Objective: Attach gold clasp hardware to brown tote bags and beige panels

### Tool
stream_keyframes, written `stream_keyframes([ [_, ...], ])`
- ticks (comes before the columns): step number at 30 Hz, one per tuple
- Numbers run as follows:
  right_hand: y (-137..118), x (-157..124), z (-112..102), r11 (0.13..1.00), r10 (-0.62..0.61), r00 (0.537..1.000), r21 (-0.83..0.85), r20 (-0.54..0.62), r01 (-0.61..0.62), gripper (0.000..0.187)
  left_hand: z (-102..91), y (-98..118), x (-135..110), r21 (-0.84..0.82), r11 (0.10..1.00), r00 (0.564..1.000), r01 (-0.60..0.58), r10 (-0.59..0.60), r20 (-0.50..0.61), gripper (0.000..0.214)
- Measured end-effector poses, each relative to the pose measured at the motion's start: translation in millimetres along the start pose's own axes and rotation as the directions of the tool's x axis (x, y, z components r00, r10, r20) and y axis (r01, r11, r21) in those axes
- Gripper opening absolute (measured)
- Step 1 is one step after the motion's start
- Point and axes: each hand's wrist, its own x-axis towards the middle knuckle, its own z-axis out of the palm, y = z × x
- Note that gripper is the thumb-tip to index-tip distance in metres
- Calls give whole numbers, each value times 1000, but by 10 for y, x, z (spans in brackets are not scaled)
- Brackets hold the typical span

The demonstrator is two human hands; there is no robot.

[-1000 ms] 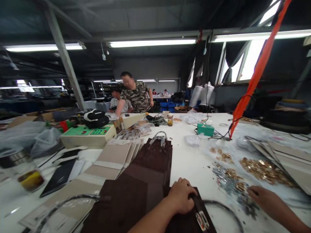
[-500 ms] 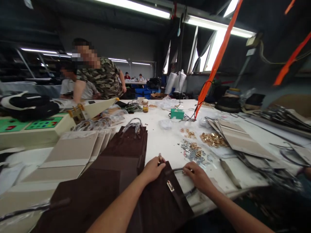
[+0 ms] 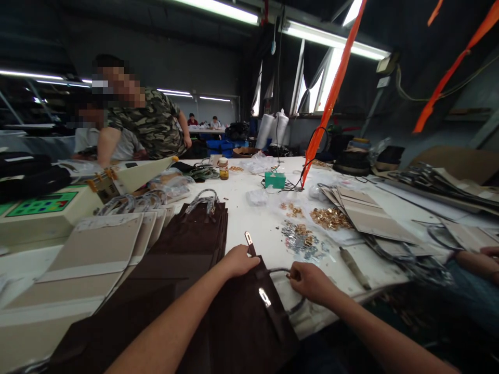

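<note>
My left hand (image 3: 238, 261) is closed on a dark strap with a metal tip (image 3: 248, 240) at the top edge of a dark brown bag piece (image 3: 241, 327). My right hand (image 3: 310, 280) pinches the grey loop handle (image 3: 278, 270) of the same piece. A second strap with a metal buckle (image 3: 264, 297) lies across the brown piece between my hands. A row of overlapping brown pieces (image 3: 195, 241) stretches away to the left of my hands.
Beige card pieces (image 3: 93, 249) lie left, beside a cream machine with a green panel (image 3: 39, 205). Gold and silver metal fittings (image 3: 312, 231) are heaped on the white table (image 3: 257, 218). A person in a camouflage shirt (image 3: 150, 130) stands behind it; another person's hand (image 3: 481, 257) shows right.
My view swung right and down. My right hand came from the fittings to the loop handle. My left hand shifted up to the strap's metal tip.
</note>
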Motion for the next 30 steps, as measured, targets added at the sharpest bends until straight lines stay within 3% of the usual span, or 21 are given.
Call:
stream_keyframes([
  [3, -164, -91, -64, 942, 40, 999, 334, -12, -34, 8, -242, 181, -101, 35, 999, 997, 24, -26, 69, 17],
  [6, -403, -197, -150, 756, 57, 998, 653, -1, -43, 17, -518, 370, -280, 50, 998, 997, 33, -36, 69, 18],
  [12, -998, -289, -354, 481, -62, 997, 874, -41, 66, 34, -1092, 811, -857, 107, 994, 987, -25, 42, -158, 28],
  [15, -1267, -314, -403, 333, -146, 989, 939, -37, 85, 39, -1186, 999, -1242, -4, 1000, 959, 10, -11, -284, 31],
  [18, -1461, -382, -387, 254, -211, 974, 957, -84, 138, 39, -1056, 1129, -1600, -185, 983, 925, -9, -62, -374, 33],
  [20, -1541, -454, -361, 284, -216, 969, 942, -116, 176, 37, -894, 1167, -1771, -207, 978, 896, -20, -74, -438, 34],
  [22, -1581, -535, -346, 377, -196, 967, 898, -163, 228, 34, -725, 1160, -1880, -233, 972, 869, -18, -100, -485, 36],
  [26, -1568, -678, -387, 561, -248, 930, 743, -270, 366, 29, -479, 1070, -1984, -369, 928, 861, -54, -144, -488, 37],
  [30, -1534, -791, -447, 606, -314, 921, 698, -232, 382, 27, -366, 1027, -2053, -383, 922, 831, -54, -171, -529, 35],
])
